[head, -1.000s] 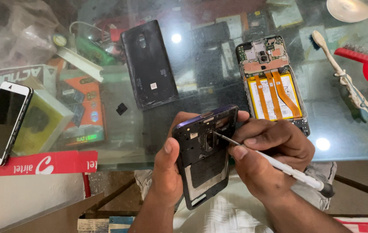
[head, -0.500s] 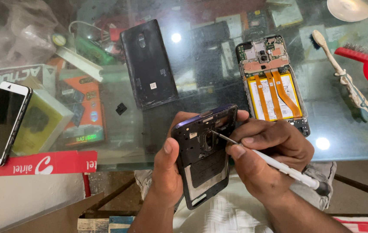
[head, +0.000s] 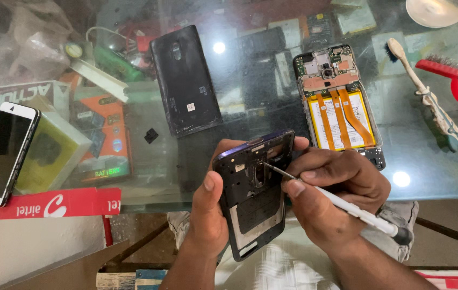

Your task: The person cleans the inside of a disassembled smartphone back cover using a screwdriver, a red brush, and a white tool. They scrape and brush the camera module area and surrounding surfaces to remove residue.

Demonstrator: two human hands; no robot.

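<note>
head view: the left hand point(head: 207, 215) grips a dark phone frame point(head: 253, 190) held over the near edge of the glass table point(head: 197, 177). the right hand point(head: 331, 193) pinches a white screwdriver point(head: 347, 207), tip set in the frame's upper middle. this looks like working a screw; next calls for steady, straight pressure. the screw itself is too small to make out, and the left fingers are hidden behind the frame.
</note>
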